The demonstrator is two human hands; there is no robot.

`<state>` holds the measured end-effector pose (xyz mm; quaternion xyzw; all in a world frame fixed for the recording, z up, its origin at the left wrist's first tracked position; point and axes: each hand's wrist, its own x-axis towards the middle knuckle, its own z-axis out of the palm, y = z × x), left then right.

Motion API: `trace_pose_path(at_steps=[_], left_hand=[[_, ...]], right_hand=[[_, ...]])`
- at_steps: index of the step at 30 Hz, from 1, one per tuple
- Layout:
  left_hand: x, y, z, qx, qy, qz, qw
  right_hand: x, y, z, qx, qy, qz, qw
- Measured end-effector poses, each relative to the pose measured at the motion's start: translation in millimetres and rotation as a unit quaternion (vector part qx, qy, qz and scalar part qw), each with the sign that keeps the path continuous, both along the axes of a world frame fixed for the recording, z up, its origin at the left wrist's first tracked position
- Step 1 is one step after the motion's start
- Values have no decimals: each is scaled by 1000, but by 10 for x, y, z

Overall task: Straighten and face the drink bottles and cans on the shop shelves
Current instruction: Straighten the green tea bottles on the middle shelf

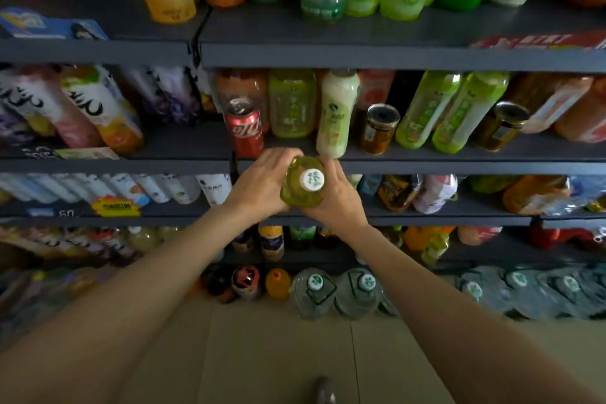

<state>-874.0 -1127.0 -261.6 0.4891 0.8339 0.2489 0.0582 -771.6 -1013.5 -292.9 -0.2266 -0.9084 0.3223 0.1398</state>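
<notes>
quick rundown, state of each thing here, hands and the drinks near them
left hand: grips the green bottle's side
right hand: grips its other side
green bottle: held off the shelf, white cap on, cap toward the camera
red can: upright on the shelf, unopened, logo facing out
white bottle: upright at the shelf's front edge, capped
brown jar: upright, lid on

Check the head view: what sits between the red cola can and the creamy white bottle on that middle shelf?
In the head view, one yellow-green bottle stands between the red cola can and the creamy white bottle, set slightly further back.
</notes>
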Motion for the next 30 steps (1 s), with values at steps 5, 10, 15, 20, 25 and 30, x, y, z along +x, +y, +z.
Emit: trace_pose_path(at_steps=[5, 10, 15, 20, 25, 30], left_hand=[[283, -177, -560, -74, -44, -21, 996], [432, 6, -1092, -92, -59, -34, 993], [325, 354, -1545, -90, -42, -30, 995], [114, 648, -1903, -89, -69, 5, 994], [-284, 893, -2071, -134, -133, 18, 982], [-522, 1078, -2221, -121, -120, 24, 985]], right_hand=[[439, -160, -407, 10, -89, 26, 996], [587, -59, -907, 2, -118, -9, 993], [442, 277, -1328, 24, -104, -11, 994], [200, 632, -1702, 3, -92, 3, 996], [-113, 988, -1846, -76, -94, 40, 992], [-312, 1185, -2006, -77, -84, 50, 992]])
